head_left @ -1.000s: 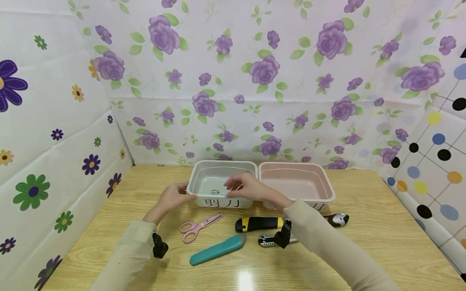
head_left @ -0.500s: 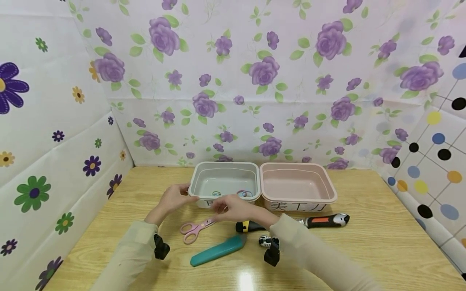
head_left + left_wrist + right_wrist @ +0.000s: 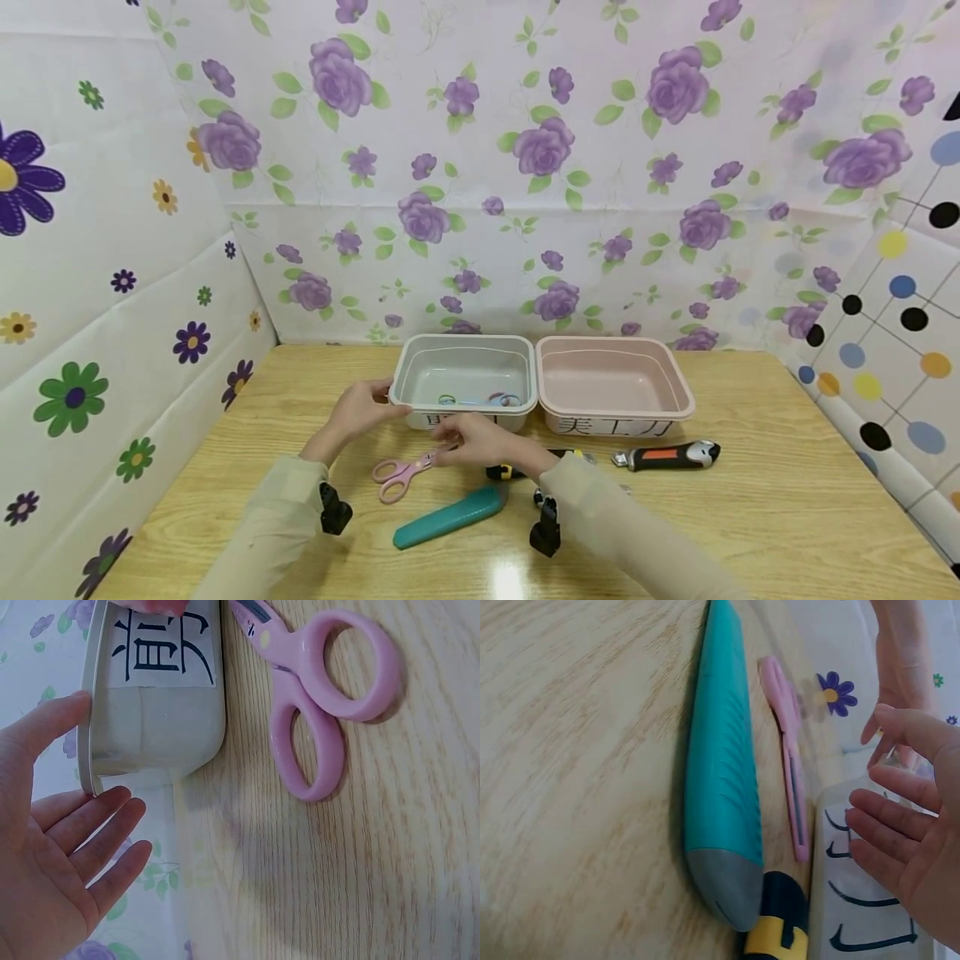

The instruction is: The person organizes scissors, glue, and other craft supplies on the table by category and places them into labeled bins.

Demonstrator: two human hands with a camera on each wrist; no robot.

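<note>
My left hand (image 3: 360,417) holds the front left corner of a grey plastic bin (image 3: 461,338), thumb at the front rim and index fingertip under the side rim, other fingers spread. My right hand (image 3: 480,439) is over the table just in front of that bin, fingers loosely extended and nothing in them. Under its fingertips, the blade end of pink scissors (image 3: 408,468) is partly hidden. In the left wrist view, their two pink loops (image 3: 319,686) lie flat on the table. Nearer me is a turquoise utility knife (image 3: 450,517) with a grey tip.
Beside the grey bin stands a pink bin (image 3: 607,340), labelled in front. Green, purple and blue loops (image 3: 506,400) show inside the grey one. A black-and-yellow knife (image 3: 504,472) is half covered by my right arm. A black-and-red utility knife (image 3: 667,456) lies farther right.
My right hand has come out from over the grey bin, toward me and slightly left, to the scissors' blades. The left hand stays at the bin's corner.
</note>
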